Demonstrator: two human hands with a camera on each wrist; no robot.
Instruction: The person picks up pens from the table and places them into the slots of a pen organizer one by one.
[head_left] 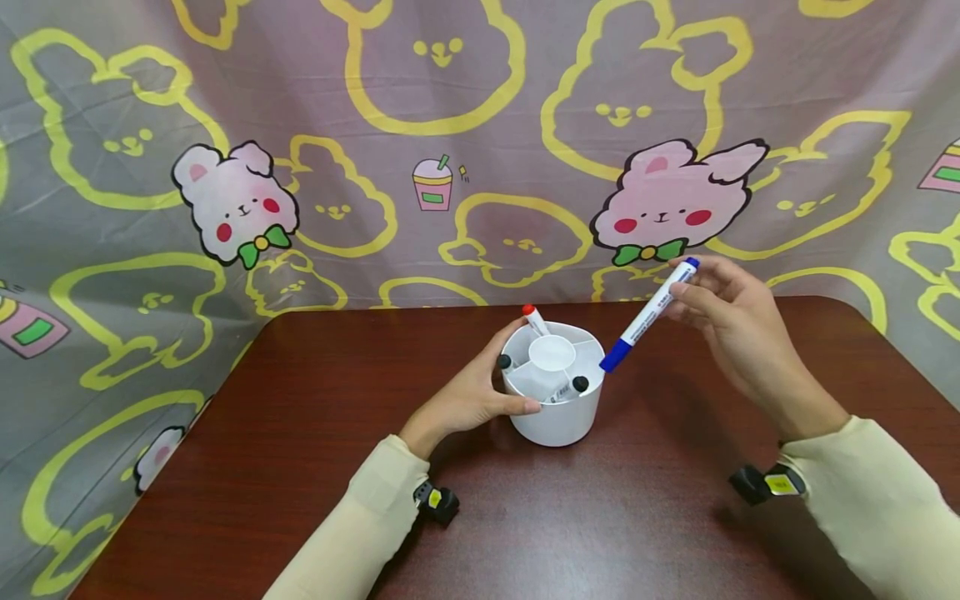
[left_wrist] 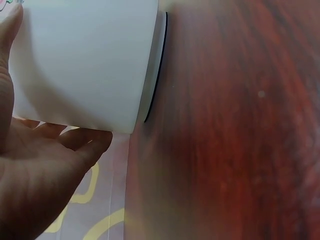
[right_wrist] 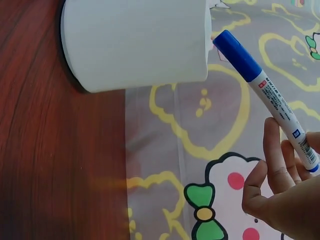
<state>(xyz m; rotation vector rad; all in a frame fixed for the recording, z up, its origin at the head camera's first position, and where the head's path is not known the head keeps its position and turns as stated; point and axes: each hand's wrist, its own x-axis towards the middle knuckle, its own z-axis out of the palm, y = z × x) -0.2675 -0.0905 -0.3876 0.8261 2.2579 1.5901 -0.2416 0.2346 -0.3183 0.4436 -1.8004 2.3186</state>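
A round white pen holder [head_left: 557, 425] with several compartments stands on the table. My left hand [head_left: 468, 392] holds it from the left side, thumb at the near rim and fingers round the back. Inside it lean a red-tipped marker [head_left: 536, 320] at the back, a black-capped marker [head_left: 573, 389] at the front and another black cap [head_left: 505, 362] at the left. In my right hand [head_left: 738, 333] a blue whiteboard marker [head_left: 648, 315] is pinched near its upper end. Its blue cap [right_wrist: 237, 54] points down toward the holder's right rim, and overlaps it in the head view.
The dark red-brown wooden table [head_left: 300, 467] reaches back to a cloth [head_left: 495, 75] with yellow outlines and pink cartoon animals. Each sleeved wrist wears a small black camera, the left one [head_left: 438, 502] and the right one [head_left: 765, 483] low over the tabletop.
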